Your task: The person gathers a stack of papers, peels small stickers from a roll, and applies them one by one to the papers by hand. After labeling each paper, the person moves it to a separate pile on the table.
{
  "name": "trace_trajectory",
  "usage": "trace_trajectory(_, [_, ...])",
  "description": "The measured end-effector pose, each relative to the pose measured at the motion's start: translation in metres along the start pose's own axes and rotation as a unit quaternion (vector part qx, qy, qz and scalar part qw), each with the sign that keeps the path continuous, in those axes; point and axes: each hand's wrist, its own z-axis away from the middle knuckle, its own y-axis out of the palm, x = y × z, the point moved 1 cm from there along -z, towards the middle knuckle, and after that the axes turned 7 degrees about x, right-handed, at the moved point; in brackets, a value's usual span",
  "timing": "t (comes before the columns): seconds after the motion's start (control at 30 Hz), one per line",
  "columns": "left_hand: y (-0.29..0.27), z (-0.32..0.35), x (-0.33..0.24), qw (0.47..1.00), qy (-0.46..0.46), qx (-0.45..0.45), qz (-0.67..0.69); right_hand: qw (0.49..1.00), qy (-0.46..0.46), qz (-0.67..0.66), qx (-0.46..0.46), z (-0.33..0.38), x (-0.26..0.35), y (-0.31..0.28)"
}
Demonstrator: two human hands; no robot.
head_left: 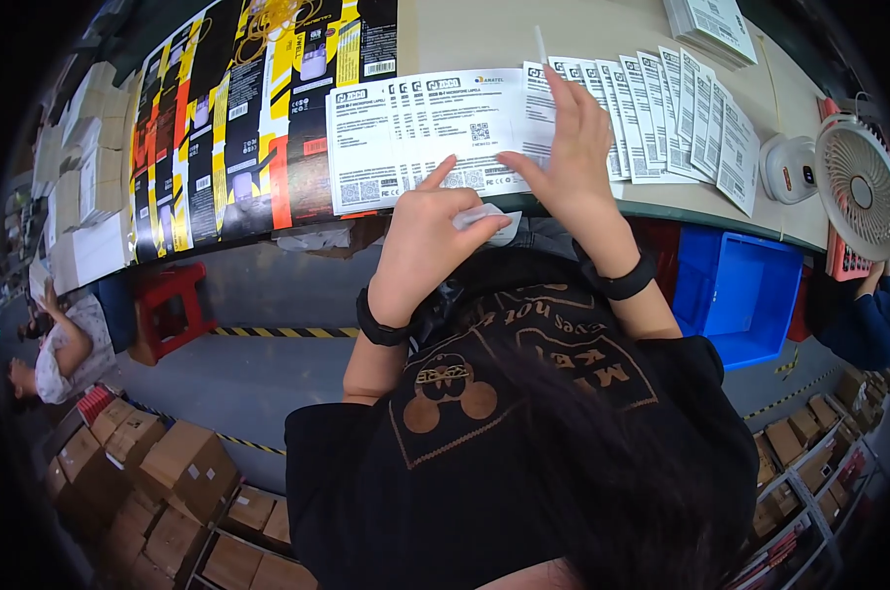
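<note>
Overlapping white printed sheets (pixel 376 147) with small square codes lie on the table in front of me. My left hand (pixel 420 231) is over their near edge, index finger stretched onto the sheets. Its thumb and curled fingers hold a small piece of white paper (pixel 504 226), partly hidden by the hand. My right hand (pixel 577 147) is open over the sheets, thumb and fingers spread, the thumb tip on the top sheet. Beyond its fingertips shows a thin whitish strip (pixel 540 44). A fanned row of similar sheets (pixel 651 118) spreads out to the right.
At left lie black, yellow and red printed card sheets (pixel 238 128) with rubber bands (pixel 273 25) on top. A white sheet stack (pixel 715 34) stands far right. Nearby are a white device (pixel 787 169) and small fan (pixel 861 182). Below are a blue bin (pixel 749 295) and red stool (pixel 170 310).
</note>
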Motion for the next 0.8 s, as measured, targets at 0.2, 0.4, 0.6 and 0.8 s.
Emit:
trace_trajectory(0.2, [0.002,0.009,-0.002,1.000,0.004,-0.013,0.025,0.999,-0.026,-0.027,-0.039,-0.001,0.003,-0.001])
trace_trajectory(0.4, [-0.003,0.013,-0.011,0.999,-0.006,0.033,-0.004,0.995,-0.021,0.053,-0.079,-0.014,0.004,0.023])
trace_trajectory(0.6, [-0.013,0.024,-0.013,0.999,-0.012,0.007,-0.044,0.991,-0.078,-0.100,-0.031,-0.012,0.018,0.013])
trace_trajectory(0.8, [-0.013,0.025,-0.003,1.000,-0.004,-0.010,-0.016,0.970,-0.152,-0.070,0.174,-0.007,0.045,0.006])
